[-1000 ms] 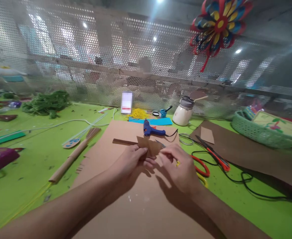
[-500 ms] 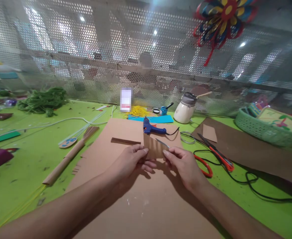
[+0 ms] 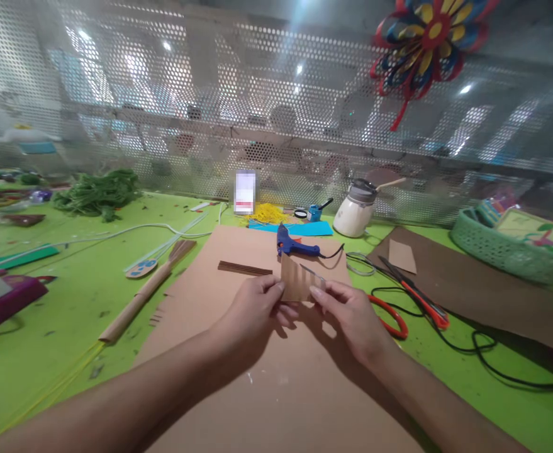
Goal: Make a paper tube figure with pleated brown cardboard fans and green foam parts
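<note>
Pinching brown cardboard piece (image 3: 296,280) by opposite sides, seemingly to steady it: left hand (image 3: 255,303), right hand (image 3: 348,308). Hot-glue gun (image 3: 299,248) lies at twelve o'clock.

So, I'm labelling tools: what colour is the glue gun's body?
The glue gun's body is blue; best seen: head view.

The person's bare left hand (image 3: 255,302) and bare right hand (image 3: 351,308) are showing slim fingers and rounded thumbs, while the uncovered, smooth-looking forearms (image 3: 163,374) are narrowing toward the wrists and widening toward the elbows.
</note>
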The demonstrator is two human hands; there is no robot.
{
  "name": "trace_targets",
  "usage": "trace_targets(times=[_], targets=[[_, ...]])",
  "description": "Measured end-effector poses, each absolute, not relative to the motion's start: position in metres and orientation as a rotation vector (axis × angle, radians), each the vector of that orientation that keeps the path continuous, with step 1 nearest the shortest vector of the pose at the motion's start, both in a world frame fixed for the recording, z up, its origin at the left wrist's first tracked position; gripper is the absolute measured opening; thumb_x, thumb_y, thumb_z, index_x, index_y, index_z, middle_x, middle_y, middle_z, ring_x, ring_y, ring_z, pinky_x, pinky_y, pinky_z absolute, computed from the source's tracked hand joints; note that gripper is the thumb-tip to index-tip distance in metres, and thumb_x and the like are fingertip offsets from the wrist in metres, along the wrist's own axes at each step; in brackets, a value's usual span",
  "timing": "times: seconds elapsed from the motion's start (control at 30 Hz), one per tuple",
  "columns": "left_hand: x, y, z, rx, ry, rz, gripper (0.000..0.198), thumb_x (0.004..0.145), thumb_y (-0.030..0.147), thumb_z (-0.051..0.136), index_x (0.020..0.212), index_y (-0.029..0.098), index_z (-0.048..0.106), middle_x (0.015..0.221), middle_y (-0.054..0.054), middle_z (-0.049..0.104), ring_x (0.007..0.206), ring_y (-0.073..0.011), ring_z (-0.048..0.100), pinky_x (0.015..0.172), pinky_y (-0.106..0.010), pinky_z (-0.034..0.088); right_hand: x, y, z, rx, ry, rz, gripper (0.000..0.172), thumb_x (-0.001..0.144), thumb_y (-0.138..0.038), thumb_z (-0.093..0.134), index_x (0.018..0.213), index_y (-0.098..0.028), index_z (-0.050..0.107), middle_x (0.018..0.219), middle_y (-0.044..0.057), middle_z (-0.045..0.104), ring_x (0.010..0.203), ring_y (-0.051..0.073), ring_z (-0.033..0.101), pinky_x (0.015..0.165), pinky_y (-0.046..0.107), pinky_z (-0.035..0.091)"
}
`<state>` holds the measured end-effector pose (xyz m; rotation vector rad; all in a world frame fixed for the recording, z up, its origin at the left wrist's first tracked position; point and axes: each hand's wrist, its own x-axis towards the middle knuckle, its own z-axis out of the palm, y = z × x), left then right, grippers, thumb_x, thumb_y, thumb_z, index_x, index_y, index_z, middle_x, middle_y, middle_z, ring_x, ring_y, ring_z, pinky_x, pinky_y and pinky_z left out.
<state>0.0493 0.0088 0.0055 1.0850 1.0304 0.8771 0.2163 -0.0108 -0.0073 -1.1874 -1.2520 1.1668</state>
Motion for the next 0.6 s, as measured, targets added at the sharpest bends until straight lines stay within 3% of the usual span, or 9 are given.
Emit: trace_targets(times=[0.1,0.4,0.6], targets=[[0.051,0.008,-0.001,1.129,0.992,0.871,0.021,0.088,0.025,0.044,0.075,0.013,0.056,0.059,-0.006,0.064,0.043,-0.0135,0.057,0.041,-0.024,0.046,0.216,-0.012,-0.006,-1.196,-1.264,1.183,0.031,0.075,-0.038,0.071,0.061,-0.015,0.057,0.055,-0.005,0.044,0.054,0.009,0.036,0.049,0.023,0.026],[0.057,-0.002,-0.015,1.206,0.827,0.888,0.015,0.085,0.029,0.049,0.079,0.016,0.052,0.067,-0.005,0.063,0.054,-0.0148,0.060,0.047,-0.026,0.047,0.217,-0.010,-0.010,-1.140,-1.203,1.312,0.033,0.072,-0.038,0.074,0.059,-0.015,0.054,0.053,-0.005,0.047,0.052,0.009,0.039,0.049,0.023,0.029],[0.054,0.002,-0.028,1.207,0.905,0.879,0.013,0.088,0.032,0.049,0.087,0.019,0.048,0.065,-0.001,0.059,0.062,-0.0179,0.063,0.050,-0.026,0.046,0.214,-0.013,-0.007,-1.040,-1.059,1.502,0.029,0.067,-0.036,0.079,0.062,-0.015,0.059,0.054,-0.004,0.048,0.052,0.011,0.045,0.053,0.026,0.041]])
